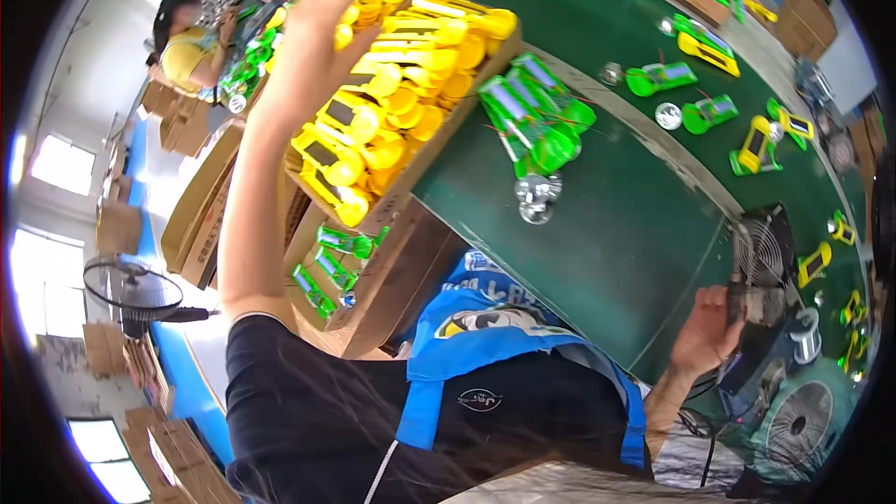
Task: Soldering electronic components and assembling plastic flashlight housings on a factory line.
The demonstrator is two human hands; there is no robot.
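My left hand (338, 14) is stretched out over the far left end of a cardboard box (457, 112) filled with yellow plastic housings (387, 98). Its thumb stands apart from the fingers, and I see nothing held in it. On the right, my right hand (707, 331) is closed around the dark handle of what looks like a soldering iron (736, 294), beside a small metal fan (767, 247). Between my hands, a bunch of green plastic housings (541, 117) with wires lies on the green work surface (597, 224), with shiny round reflectors (537, 198) at its near end.
A conveyor belt (597, 14) curves behind, carrying green and yellow assemblies. Below the yellow parts, an open carton (313, 247) holds several green pieces. At right stand a solder spool (805, 336) and a covered fan (793, 425). A co-worker (191, 51) sits at far left.
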